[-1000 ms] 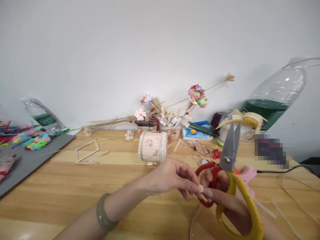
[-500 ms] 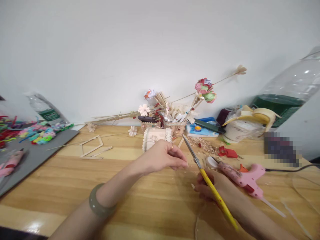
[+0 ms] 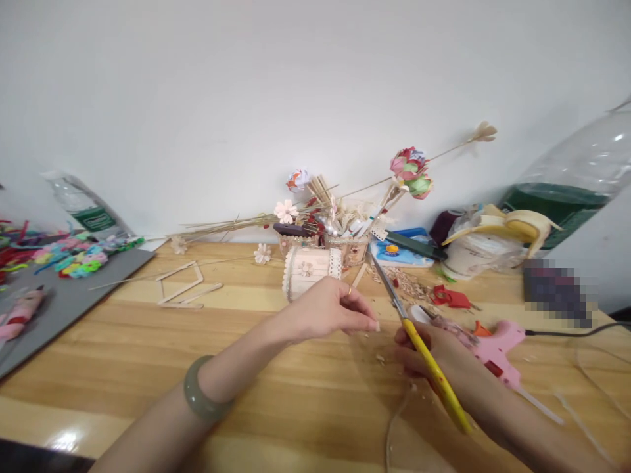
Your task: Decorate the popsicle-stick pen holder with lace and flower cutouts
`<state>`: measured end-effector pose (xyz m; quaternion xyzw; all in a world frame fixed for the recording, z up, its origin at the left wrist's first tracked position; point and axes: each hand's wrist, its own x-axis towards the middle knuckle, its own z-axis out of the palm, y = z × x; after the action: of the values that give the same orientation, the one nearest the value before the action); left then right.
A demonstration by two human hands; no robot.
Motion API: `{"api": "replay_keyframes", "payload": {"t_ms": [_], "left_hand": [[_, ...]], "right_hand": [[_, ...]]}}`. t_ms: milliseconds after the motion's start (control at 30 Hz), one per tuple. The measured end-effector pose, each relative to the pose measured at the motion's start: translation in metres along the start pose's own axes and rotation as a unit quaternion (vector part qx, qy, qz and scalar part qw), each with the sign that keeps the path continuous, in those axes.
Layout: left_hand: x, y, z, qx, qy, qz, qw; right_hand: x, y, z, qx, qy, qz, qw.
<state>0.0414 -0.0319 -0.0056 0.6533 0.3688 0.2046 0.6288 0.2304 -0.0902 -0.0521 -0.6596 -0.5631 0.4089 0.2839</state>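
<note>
My left hand (image 3: 340, 310) is closed in a pinch. A small pale piece (image 3: 377, 326) shows at its fingertips, too small to name. My right hand (image 3: 424, 355) is wrapped round the yellow handles of scissors (image 3: 426, 361), whose slim metal blades point up and away to the left. Those blades look closed and touch nothing that I can see. Behind my left hand lies a drum-shaped holder of pale wooden slats (image 3: 311, 269), trimmed with lace and a flower. A few pale chips (image 3: 379, 359) are on the table between my hands.
A pink glue gun (image 3: 500, 348) with its cord lies at right, near wood shavings (image 3: 414, 286) and red scraps (image 3: 451, 297). Decorated pots (image 3: 345, 249) with flowers stand behind. Craft sticks (image 3: 182, 286) are at left; a large bottle (image 3: 557, 197) leans far right.
Both hands have moved slightly to the right, the scissors with them. A pale chip close to my right fingertips before now lies apart from them on the table. The view has shifted a little.
</note>
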Motion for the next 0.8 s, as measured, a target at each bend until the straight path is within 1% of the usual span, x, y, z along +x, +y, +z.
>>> {"api": "replay_keyframes", "payload": {"t_ms": [133, 233, 300, 433, 533, 633, 700, 800], "left_hand": [[0.003, -0.003, 0.006, -0.028, 0.010, -0.011, 1.000], [0.004, -0.004, 0.012, -0.070, 0.027, -0.016, 0.997], [0.004, -0.006, 0.016, -0.090, 0.035, -0.019, 0.995], [0.003, -0.008, 0.024, -0.098, 0.047, -0.015, 0.994], [0.000, -0.008, 0.028, -0.100, 0.054, -0.009, 0.993], [-0.002, -0.007, 0.030, -0.097, 0.054, -0.006, 0.994], [-0.003, -0.006, 0.030, -0.091, 0.049, -0.009, 0.995], [-0.004, -0.003, 0.028, -0.083, 0.035, -0.006, 0.996]], "right_hand": [[-0.006, -0.014, -0.006, 0.020, 0.011, 0.014, 1.000], [-0.018, -0.023, -0.010, 0.022, 0.028, 0.006, 0.999], [-0.026, -0.028, -0.009, -0.001, 0.052, -0.018, 0.998], [-0.034, -0.031, -0.006, -0.088, 0.111, -0.081, 0.987], [-0.032, -0.033, -0.006, -0.128, 0.127, -0.103, 0.978], [-0.029, -0.033, -0.007, -0.143, 0.126, -0.103, 0.976], [-0.028, -0.033, -0.008, -0.136, 0.116, -0.104, 0.978], [-0.029, -0.032, -0.007, -0.069, 0.117, -0.127, 0.983]]}}
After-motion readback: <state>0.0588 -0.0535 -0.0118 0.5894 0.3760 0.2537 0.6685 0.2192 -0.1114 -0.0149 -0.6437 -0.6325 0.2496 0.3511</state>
